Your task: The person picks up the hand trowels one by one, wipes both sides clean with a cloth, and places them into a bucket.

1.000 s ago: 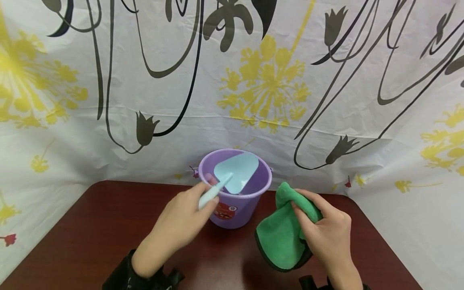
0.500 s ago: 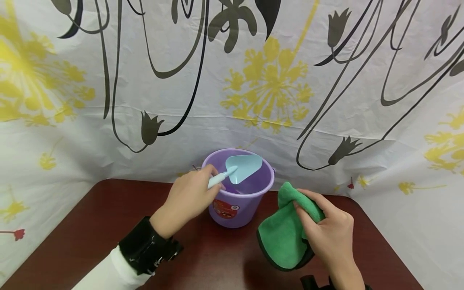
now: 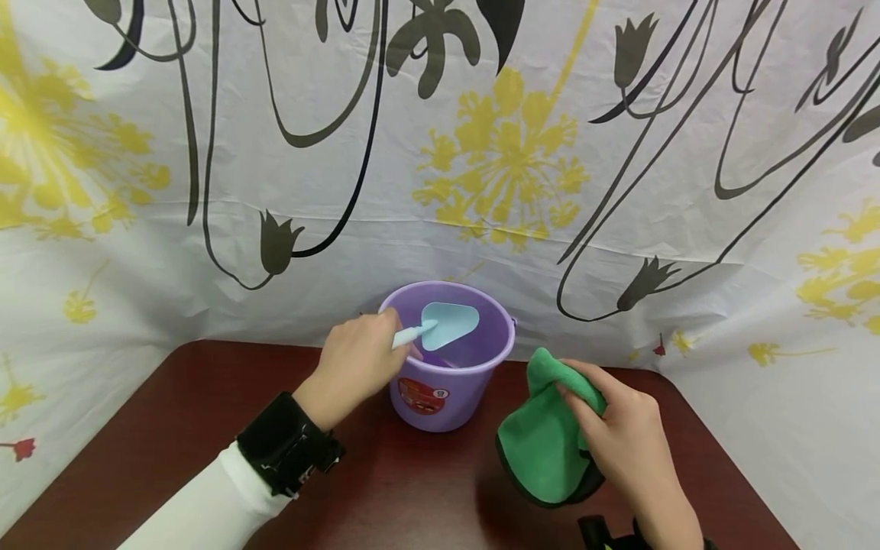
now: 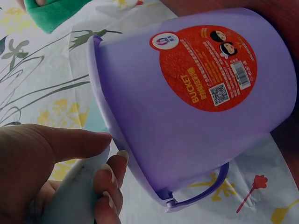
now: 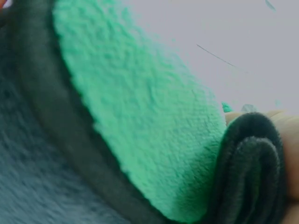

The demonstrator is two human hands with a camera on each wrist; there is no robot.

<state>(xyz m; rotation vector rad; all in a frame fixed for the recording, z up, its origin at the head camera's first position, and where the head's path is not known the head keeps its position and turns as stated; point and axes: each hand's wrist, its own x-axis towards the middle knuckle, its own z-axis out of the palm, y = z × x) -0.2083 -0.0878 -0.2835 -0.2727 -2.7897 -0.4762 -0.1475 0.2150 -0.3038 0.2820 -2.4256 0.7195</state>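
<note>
My left hand point(image 3: 360, 363) grips the handle of a light blue trowel point(image 3: 450, 325); its blade overlaps the mouth of a purple bucket point(image 3: 470, 397). In the left wrist view, thumb and curled fingers wrap the pale handle point(image 4: 77, 191) right at the bucket's rim point(image 4: 105, 102). Off to the right of the bucket, my right hand point(image 3: 635, 431) holds a folded green cloth point(image 3: 543, 451) with dark edging, which hangs down over the table. The right wrist view is filled by the cloth point(image 5: 140, 102), showing its green pile and dark grey underside.
The bucket stands at the back of a dark red-brown table point(image 3: 412, 496), close to a white sheet point(image 3: 344, 176) printed with flowers. A purple bail handle point(image 4: 205, 191) hangs at the bucket's side, and a red label point(image 4: 210, 70) faces front.
The left wrist has rolled, bringing the white sleeve into view, and the trowel's blade has tipped and moved lower within the bucket's outline. The right hand and cloth have barely shifted.
</note>
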